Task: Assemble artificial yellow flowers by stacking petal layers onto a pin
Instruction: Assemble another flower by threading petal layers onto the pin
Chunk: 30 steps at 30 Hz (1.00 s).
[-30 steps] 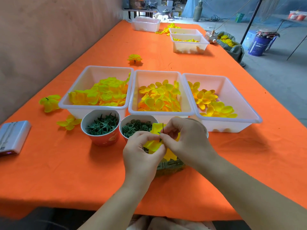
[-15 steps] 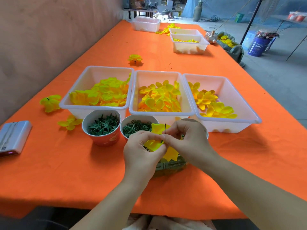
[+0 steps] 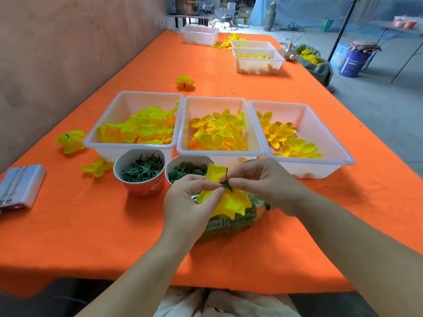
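- The left hand (image 3: 190, 202) has a narrow grip: thumb and forefinger pinch the edge of the yellow petal layers (image 3: 231, 202), and the other fingers are curled out of sight beneath.
- The right hand (image 3: 267, 186) also grips narrowly, its fingertips pinched on the green calyx (image 3: 226, 185) at the foot of the pin (image 3: 226, 173).
- Only the thin dark upper part of the pin shows, standing up above the fingertips. Its lower part is hidden by the petals and fingers.
- The flower is held above the near middle of the orange desk (image 3: 91, 225), just in front of the cups.
- A clear container (image 3: 229, 225) lies under the hands, mostly covered. Its greenish contents are hard to make out.
- The cup of green rings (image 3: 180, 160) is partly hidden behind the left hand and the petals; the cup of green star pieces (image 3: 146, 191) stands to its left in full view.
- Beyond them are three white trays of yellow petals: left tray (image 3: 135, 97), middle tray (image 3: 215, 99) and right tray (image 3: 320, 133).
- A white device (image 3: 20, 186) at the left is cut off by the frame edge.
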### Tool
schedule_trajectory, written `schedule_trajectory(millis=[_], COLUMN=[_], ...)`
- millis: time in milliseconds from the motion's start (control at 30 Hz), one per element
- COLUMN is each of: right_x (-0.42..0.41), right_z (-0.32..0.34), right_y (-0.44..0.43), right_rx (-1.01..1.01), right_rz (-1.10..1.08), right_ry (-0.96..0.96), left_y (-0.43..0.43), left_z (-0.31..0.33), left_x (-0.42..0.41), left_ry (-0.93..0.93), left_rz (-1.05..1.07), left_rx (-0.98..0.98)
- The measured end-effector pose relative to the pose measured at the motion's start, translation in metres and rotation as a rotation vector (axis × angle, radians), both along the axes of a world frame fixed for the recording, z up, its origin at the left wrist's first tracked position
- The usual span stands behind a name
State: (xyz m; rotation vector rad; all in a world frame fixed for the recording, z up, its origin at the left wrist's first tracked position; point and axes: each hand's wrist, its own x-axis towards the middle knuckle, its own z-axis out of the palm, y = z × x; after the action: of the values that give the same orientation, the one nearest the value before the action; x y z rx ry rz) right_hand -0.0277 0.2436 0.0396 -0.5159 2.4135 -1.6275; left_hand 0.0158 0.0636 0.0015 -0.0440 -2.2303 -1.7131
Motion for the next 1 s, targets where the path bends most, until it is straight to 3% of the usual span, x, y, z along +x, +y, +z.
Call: schedule_trajectory(millis=[133,200,367,567,1000], right_x=[-0.007,-0.011,-0.022,-0.033,-0.039], right_z=[0.008,0.012,0.022,0.028,0.036], right_y=[0.006,0.005,0.001,0.005,-0.002], right_rx=[0.070,0.098,0.213,0.265,0.405], right_rz=[-0.019,-0.049,-0.005,0.140,0.216], right_ry=[-0.063,-0.131,-0.364,-0.578,-0.507], left_y=[-0.001,-0.002,-0.010,-0.010,0.005], left_z=[0.005,0.013,0.031,0.034,0.033], left_x=[-0.001,-0.004,-0.016,-0.024,-0.027], left_ry=[0.043,-0.037,-0.462,-0.573,-0.617], left_rz=[0.048,0.032,-0.223,-0.236,-0.123], left_rx=[-0.234,-0.269,-0.057,0.053,0.109])
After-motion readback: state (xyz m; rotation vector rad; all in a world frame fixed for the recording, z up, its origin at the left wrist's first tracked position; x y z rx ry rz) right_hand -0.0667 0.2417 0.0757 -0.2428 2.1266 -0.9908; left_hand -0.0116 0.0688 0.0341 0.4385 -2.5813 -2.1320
